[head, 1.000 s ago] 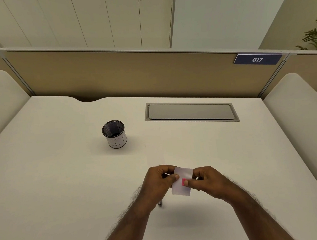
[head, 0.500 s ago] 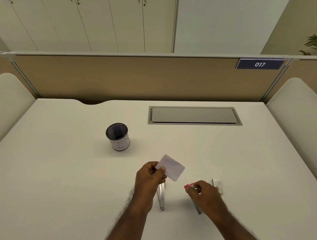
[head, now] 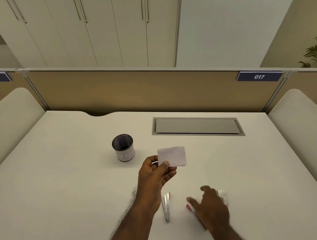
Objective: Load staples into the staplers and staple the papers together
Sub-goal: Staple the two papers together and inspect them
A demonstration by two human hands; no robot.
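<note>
My left hand (head: 154, 178) is raised above the desk and pinches a small stack of white papers (head: 173, 156) by its lower left corner; a staple shows near the middle of the top sheet. A silver metal stapler (head: 167, 206) lies on the desk just below that hand. My right hand (head: 210, 208) hovers low with its fingers spread, blurred, over a stapler with a pink tip (head: 188, 206) that lies on the desk and is mostly hidden beneath the palm. A small box of staples (head: 222, 197) rests just right of that hand.
A black mesh pen cup (head: 123, 147) stands left of the papers. A grey cable hatch (head: 195, 126) is set into the white desk (head: 64, 182) at the back. A tan partition (head: 133, 91) closes the far edge, with padded side panels on both sides.
My hands came apart. The left lifted the papers up and forward, turning them flat to the camera. The right lowered the pink-tipped stapler onto the desk and spread its fingers.
</note>
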